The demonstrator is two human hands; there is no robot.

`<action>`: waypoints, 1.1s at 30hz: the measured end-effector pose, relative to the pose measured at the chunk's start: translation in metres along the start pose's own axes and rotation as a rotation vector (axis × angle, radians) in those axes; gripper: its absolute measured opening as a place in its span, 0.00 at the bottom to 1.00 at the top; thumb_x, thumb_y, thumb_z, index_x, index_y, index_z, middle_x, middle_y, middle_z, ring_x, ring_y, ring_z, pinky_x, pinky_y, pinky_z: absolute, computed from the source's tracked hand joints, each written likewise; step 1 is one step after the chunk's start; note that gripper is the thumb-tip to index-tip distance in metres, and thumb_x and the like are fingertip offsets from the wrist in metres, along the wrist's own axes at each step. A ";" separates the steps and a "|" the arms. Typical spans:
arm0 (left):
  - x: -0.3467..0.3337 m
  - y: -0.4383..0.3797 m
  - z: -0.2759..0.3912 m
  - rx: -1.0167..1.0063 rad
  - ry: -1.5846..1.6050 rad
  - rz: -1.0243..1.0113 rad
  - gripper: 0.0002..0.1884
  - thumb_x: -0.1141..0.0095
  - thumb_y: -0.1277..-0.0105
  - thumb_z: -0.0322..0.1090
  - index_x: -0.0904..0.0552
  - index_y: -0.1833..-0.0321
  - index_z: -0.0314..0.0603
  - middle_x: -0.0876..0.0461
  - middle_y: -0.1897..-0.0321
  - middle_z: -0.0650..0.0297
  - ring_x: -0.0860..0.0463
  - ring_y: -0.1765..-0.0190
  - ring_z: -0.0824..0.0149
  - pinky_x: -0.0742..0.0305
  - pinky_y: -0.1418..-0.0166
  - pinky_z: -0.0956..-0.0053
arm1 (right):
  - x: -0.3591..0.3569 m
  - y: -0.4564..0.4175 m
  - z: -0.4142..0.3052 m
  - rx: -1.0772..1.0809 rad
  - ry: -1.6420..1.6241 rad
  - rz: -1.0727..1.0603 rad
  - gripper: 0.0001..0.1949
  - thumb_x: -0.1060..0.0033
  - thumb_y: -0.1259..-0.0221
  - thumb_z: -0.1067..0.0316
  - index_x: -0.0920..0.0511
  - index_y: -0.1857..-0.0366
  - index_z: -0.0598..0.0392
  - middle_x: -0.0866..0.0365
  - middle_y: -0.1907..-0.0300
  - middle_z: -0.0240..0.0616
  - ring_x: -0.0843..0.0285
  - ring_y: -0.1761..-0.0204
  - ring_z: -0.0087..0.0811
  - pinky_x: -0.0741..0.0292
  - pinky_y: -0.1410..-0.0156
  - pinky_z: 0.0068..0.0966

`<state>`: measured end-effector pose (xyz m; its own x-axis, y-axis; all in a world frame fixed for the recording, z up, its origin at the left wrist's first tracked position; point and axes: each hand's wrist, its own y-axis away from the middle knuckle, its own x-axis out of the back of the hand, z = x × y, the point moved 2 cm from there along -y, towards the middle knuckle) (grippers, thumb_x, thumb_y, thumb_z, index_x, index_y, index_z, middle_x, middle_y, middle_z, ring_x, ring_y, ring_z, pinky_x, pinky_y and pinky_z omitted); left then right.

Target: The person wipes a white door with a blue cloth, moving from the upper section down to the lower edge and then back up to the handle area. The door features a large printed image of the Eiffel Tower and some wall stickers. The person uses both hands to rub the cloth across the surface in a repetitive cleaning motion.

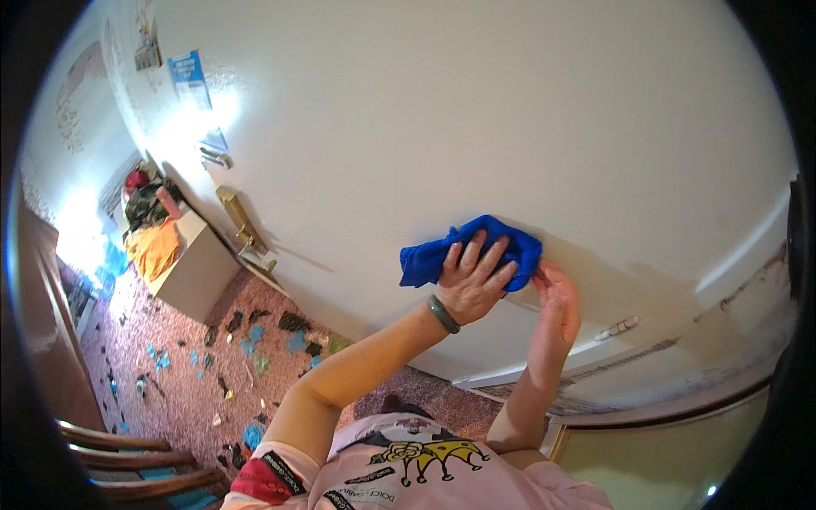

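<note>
A blue cloth (pixel 427 262) lies bunched against a white door (pixel 484 127). Spread over it is my left hand (pixel 472 280), pressing it to the door surface, with a dark bangle (pixel 443 314) on the wrist. My right hand (pixel 558 293) is beside the cloth's right end, its fingers bent and the fingertips at the cloth's edge. Whether they pinch the fabric is hard to see. A brass-coloured door handle plate (pixel 239 217) is on the door to the left of both hands.
A metal latch (pixel 217 157) and a blue printed sheet (pixel 191 83) are on the door. A hinge (pixel 618 327) sits at right. Left stands a pale box-like cabinet (pixel 207 274) with an orange cloth (pixel 153 250). Scraps litter the pink carpet (pixel 185 382). Wooden slats (pixel 127 459) rise at lower left.
</note>
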<state>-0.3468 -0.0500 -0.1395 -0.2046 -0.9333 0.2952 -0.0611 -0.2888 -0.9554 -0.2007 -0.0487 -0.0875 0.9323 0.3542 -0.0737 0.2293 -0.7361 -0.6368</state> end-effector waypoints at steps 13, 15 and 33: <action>-0.015 0.051 0.032 0.124 -0.002 -0.183 0.23 0.34 0.49 0.34 0.23 0.48 0.56 0.30 0.31 0.54 0.36 0.27 0.45 0.46 0.28 0.45 | 0.031 0.070 -0.022 -0.228 0.111 -0.151 0.16 0.52 0.28 0.73 0.27 0.39 0.63 0.26 0.38 0.44 0.31 0.33 0.34 0.38 0.27 0.33; -0.011 0.018 0.046 0.100 -0.001 -0.166 0.23 0.35 0.49 0.32 0.23 0.48 0.53 0.30 0.31 0.52 0.36 0.27 0.45 0.47 0.28 0.46 | 0.049 0.065 -0.025 -0.178 0.095 -0.132 0.16 0.53 0.28 0.73 0.27 0.39 0.62 0.25 0.39 0.43 0.30 0.34 0.33 0.37 0.27 0.32; -0.061 -0.036 0.142 -0.021 -0.130 0.031 0.17 0.36 0.43 0.45 0.18 0.50 0.59 0.25 0.35 0.56 0.33 0.32 0.35 0.50 0.30 0.39 | 0.168 0.006 -0.044 0.043 -0.161 -0.332 0.15 0.50 0.27 0.70 0.26 0.42 0.64 0.23 0.42 0.46 0.26 0.39 0.35 0.33 0.32 0.30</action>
<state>-0.1929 -0.0126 -0.1227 -0.0780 -0.9620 0.2616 -0.0769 -0.2558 -0.9637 -0.0310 -0.0186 -0.0700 0.7523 0.6583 0.0249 0.4969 -0.5422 -0.6776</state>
